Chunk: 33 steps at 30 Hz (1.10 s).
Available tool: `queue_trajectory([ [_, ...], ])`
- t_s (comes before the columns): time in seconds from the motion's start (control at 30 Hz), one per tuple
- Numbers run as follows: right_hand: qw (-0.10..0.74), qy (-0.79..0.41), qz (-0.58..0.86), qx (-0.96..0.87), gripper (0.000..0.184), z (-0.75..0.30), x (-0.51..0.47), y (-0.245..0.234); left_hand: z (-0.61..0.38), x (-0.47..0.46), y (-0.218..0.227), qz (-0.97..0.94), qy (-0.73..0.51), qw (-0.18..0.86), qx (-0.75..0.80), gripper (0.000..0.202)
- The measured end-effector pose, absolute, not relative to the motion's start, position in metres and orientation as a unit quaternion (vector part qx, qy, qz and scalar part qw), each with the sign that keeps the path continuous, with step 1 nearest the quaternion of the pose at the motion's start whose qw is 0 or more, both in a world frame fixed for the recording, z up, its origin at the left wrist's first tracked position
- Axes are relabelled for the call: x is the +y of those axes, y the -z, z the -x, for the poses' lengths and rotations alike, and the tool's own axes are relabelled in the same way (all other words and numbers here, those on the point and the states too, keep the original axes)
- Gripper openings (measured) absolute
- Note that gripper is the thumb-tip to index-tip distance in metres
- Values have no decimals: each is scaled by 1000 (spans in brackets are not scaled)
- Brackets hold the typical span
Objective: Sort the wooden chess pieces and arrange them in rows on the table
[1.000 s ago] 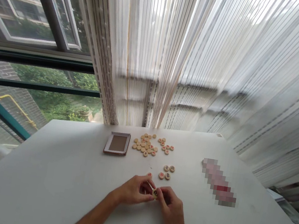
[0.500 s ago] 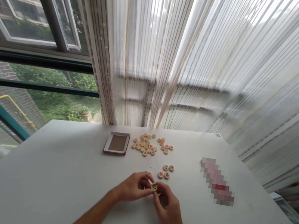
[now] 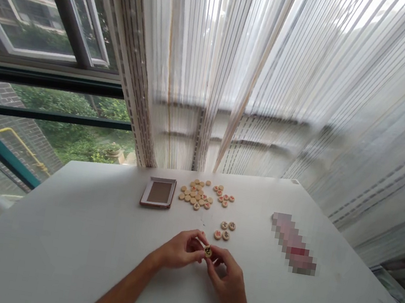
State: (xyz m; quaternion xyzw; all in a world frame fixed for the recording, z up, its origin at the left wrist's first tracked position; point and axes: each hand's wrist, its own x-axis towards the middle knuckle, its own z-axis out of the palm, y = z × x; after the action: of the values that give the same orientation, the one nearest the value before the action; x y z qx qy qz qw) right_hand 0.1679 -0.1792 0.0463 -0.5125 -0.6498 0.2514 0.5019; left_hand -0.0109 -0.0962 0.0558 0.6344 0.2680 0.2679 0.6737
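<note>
Just one disc (image 3: 207, 251) in the narrow grip of left hand (image 3: 180, 249) and right hand (image 3: 230, 278), four pieces (image 3: 226, 235) beyond.

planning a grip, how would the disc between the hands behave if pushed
The disc is probably light, being small and held between left hand and right hand. Its round rim could roll on edge; its flat face would likely slide.

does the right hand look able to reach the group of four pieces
Probably yes: only bare tabletop shows between the right hand and the four pieces, though it is holding another piece.
</note>
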Motion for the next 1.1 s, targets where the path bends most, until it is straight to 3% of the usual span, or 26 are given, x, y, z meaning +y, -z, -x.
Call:
queue_trajectory([
  [0.63,471,-200,496,-701,21,-165,-182,-35,7,-98,-55,-659,-259,653,270,31],
  [1.1,496,-264,514,-648,30,-168,-178,-47,8,-96,-55,-652,-277,658,255,33],
])
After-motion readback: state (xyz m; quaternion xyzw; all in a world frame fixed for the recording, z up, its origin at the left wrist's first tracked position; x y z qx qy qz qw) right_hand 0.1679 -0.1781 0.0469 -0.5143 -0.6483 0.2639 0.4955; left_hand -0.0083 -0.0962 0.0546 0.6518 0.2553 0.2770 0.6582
